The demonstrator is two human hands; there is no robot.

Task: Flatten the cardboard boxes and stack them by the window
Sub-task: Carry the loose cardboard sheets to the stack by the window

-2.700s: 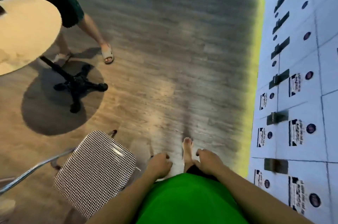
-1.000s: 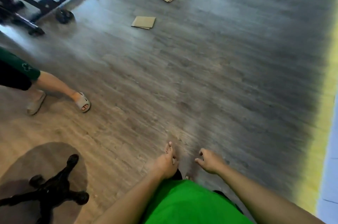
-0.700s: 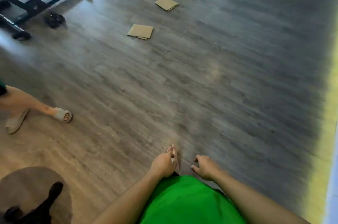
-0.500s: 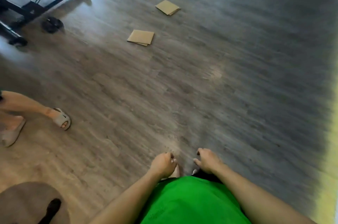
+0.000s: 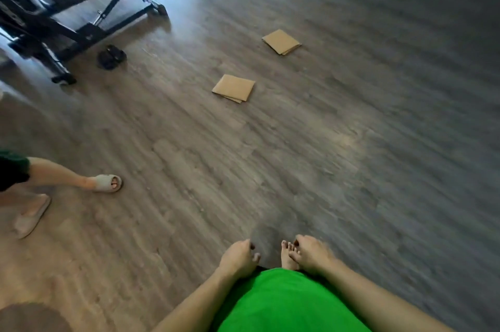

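Two flattened cardboard boxes lie on the wooden floor ahead. The nearer cardboard (image 5: 234, 87) is at centre, the farther cardboard (image 5: 281, 41) up and to its right. My left hand (image 5: 238, 258) and my right hand (image 5: 311, 252) hang low in front of my green shirt, fingers loosely curled, holding nothing. Both hands are far from the cardboard. My bare foot shows between them.
A black weight bench (image 5: 67, 17) stands at the upper left with dark slippers (image 5: 111, 56) beside it. Another person's leg in a beige sandal (image 5: 107, 183) is at the left. A table's round shadow (image 5: 32, 316) fills the lower left corner.
My view has moved forward and away from the white wall, chair and table. The two cardboard pieces and the bench have come closer. My hands stay low and hold nothing.
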